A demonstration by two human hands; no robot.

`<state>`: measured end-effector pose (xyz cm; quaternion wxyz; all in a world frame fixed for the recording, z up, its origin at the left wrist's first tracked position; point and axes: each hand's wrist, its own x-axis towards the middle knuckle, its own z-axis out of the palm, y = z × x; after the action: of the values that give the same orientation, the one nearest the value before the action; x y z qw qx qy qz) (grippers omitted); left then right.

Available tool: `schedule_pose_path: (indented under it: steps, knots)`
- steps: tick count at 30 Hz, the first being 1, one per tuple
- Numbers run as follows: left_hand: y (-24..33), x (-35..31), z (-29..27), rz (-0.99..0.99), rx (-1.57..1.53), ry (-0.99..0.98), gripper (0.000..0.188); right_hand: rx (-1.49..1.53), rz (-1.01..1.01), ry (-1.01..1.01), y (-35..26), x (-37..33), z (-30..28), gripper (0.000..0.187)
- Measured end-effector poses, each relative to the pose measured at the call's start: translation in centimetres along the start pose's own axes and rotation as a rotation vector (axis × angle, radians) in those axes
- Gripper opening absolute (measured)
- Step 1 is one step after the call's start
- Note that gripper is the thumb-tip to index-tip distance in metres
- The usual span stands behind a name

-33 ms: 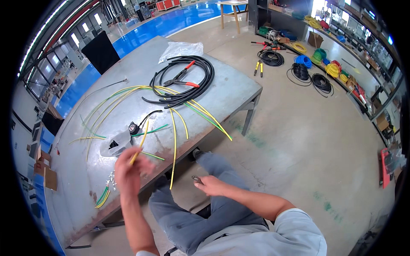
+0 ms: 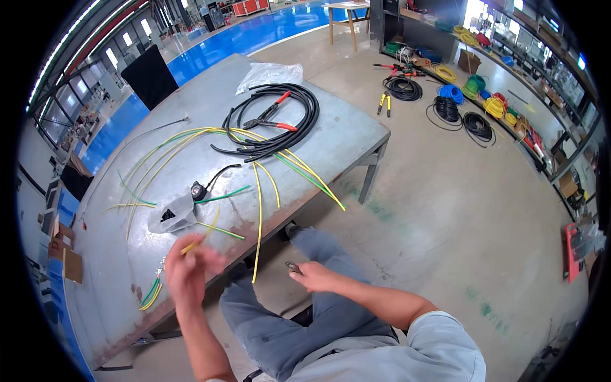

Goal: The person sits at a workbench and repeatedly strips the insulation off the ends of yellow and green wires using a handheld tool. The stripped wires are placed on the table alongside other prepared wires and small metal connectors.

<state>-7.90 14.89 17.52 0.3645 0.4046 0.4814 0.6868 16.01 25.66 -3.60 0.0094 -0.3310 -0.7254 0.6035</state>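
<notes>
Above the table's near edge, my left hand [image 2: 191, 264] is closed on a short yellow wire [image 2: 212, 221]; hand and wire are smeared by motion. Over my lap, my right hand [image 2: 312, 277] grips a small dark metal hand tool [image 2: 292, 267]; its kind is mostly hidden by my fingers. Beside my left hand lie small silvery terminals [image 2: 160, 268] and a bunch of short green and yellow wires [image 2: 151, 296]. Just beyond it are a clear plastic bag [image 2: 181, 213] with black pieces inside and a black tape measure [image 2: 198, 190]. Longer yellow-green wires [image 2: 258, 223] hang over the edge.
The grey metal table [image 2: 95, 280] carries a coil of black cable [image 2: 311, 118], with red-handled cutters [image 2: 286, 127] lying on it. A crumpled plastic sheet [image 2: 270, 75] lies behind. On the floor at right are several coils, including a blue coil [image 2: 450, 94], along a shelf.
My left hand has moved slightly down, and the wire in it leans and sits lower. My right hand keeps its place with the tool.
</notes>
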Motion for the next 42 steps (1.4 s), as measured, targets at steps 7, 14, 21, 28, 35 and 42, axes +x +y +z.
schedule_pose_path:
  steps: [7,14,21,28,35,42]
  knots:
    - [-1.5,-12.6,-5.4,-0.06,0.438,0.102,0.013,0.705,-0.05,-0.224,-4.0,-2.4,-1.5,0.056]
    - [-11.7,-13.7,-3.5,-0.023,0.393,0.062,0.013,-0.354,-0.113,-0.084,4.3,1.0,5.4,0.054]
    - [-15.0,-15.9,-3.4,-0.302,0.234,0.071,0.021,-0.135,-0.366,0.007,1.9,0.9,6.3,0.033]
    - [-15.7,-16.5,-1.2,-0.342,0.253,0.026,0.019,-0.129,-0.288,-0.042,1.5,0.2,7.9,0.05]
    - [-15.6,-16.8,-0.2,-0.143,0.545,0.058,0.015,-0.173,-0.364,0.011,0.6,-0.9,7.6,0.076]
    - [-15.6,-17.1,-0.2,-0.146,0.594,0.099,0.015,-0.221,-0.411,0.064,1.5,-0.9,8.4,0.081]
